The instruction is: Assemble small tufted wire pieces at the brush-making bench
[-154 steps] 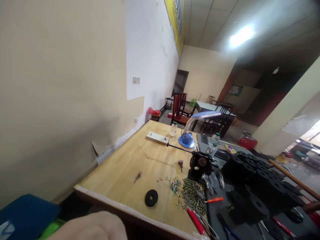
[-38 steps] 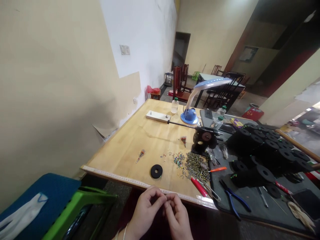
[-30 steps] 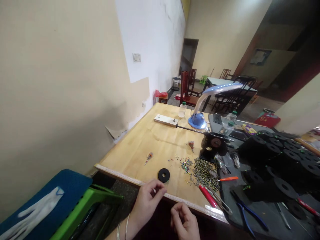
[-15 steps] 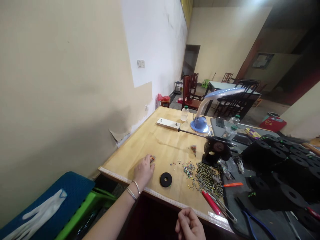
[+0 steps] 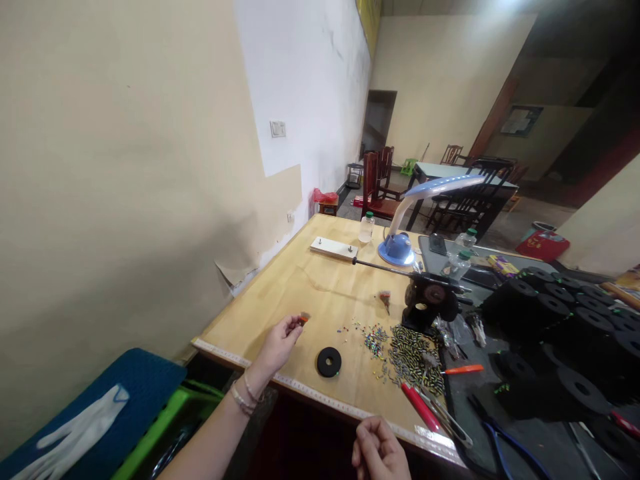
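Orange-banded tuft (image 5: 304, 319), pinched in the left grip (image 5: 281, 341), was probably light, soft and crushable, best held below its flared end.

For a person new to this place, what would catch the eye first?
Probably the blue lamp on the far side of the table, then the black rolls on the dark mat at the right. Nearer, the left hand pinches a small, partly orange thing, left of a black disc.

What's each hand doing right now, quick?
Left hand: closed, holding a small orange bundle.
Right hand: loosely curled; can't tell if it holds anything.
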The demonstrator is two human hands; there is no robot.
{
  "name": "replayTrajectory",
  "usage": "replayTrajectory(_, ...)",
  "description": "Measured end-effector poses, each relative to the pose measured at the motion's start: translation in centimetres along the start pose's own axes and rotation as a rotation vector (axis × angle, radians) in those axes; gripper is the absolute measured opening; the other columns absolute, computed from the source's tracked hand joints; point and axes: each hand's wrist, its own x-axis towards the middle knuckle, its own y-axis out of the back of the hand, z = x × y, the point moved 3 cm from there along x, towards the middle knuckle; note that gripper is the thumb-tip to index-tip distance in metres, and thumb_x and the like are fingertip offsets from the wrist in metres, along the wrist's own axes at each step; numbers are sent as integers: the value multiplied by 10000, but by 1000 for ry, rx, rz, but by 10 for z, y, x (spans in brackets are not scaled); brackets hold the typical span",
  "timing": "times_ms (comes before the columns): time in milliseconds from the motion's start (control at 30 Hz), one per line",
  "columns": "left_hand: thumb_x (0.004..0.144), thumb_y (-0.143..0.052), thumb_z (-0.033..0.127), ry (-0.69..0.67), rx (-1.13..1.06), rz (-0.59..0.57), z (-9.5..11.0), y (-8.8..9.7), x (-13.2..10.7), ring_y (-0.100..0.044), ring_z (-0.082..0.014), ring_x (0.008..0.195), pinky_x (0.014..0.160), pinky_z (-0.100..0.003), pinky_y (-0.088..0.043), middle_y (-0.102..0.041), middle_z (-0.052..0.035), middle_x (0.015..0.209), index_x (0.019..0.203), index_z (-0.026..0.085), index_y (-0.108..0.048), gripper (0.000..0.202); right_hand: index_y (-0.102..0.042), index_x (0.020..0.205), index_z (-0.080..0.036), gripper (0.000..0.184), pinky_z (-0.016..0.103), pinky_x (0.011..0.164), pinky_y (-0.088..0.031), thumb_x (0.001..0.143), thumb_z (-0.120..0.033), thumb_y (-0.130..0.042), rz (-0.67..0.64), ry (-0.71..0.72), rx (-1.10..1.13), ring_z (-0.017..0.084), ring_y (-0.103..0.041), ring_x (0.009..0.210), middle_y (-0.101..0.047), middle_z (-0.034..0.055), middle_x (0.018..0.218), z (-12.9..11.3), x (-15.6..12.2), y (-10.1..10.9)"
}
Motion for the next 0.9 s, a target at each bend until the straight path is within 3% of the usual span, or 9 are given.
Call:
replayTrajectory(100,797,-621,339,132,-391,-170,1,0,-29,-519,-92,639,512,-191,-344,-641,-50,892,1033,146,-640,306,-530,726,-187,574,171,355,-240,647,-727,-708,-11,-10,25,61,-369,329,-544,-25,473,-2,2,-2)
replayTrajectory(167,713,-736,373,275,-676,-277,-1,-5,-52,-445,-64,589,477,-170,-262,-577,-7,770,951,154,-660,333,-529,727,-180,580,168,365,-231,640,-722,-716,-41,-27,38,58,-370,341,-542,-23,476,-4,3,-6)
replayTrajectory(233,662,-799,370,373,-798,-337,-4,-13,-72,-413,-56,583,477,-163,-235,-518,21,702,888,152,-664,342,-525,728,-177,582,166,370,-237,636,-717,-721,-75,-45,46,57,-370,354,-537,-26,477,-9,2,-11)
replayTrajectory(400,642,-812,409,413,-739,-360,-8,-29,-103,-490,-83,645,522,-181,-303,-584,5,761,954,156,-658,430,-527,763,-169,571,165,381,-261,659,-698,-719,-117,-48,35,56,-373,375,-527,-38,479,-25,-3,-23)
replayTrajectory(600,721,-739,409,245,-613,-369,0,-41,-113,-592,-149,769,690,-248,-438,-669,-30,804,920,148,-653,339,-541,758,-163,573,175,382,-263,657,-700,-714,-146,-34,19,61,-380,370,-526,-41,474,-32,-2,-35)
replayTrajectory(800,748,-693,458,209,-533,-405,-4,-53,-120,-542,-125,592,438,-192,-399,-601,-4,692,834,151,-590,336,-562,744,-161,568,179,377,-268,625,-687,-739,-139,-60,28,67,-381,368,-519,-40,465,-30,1,-38)
replayTrajectory(900,780,-665,451,198,-552,-426,-2,-57,-123,-563,-130,586,424,-190,-415,-607,-9,692,839,154,-568,318,-565,735,-161,554,180,381,-277,637,-679,-736,-152,-48,22,70,-386,379,-522,-35,465,-30,1,-39)
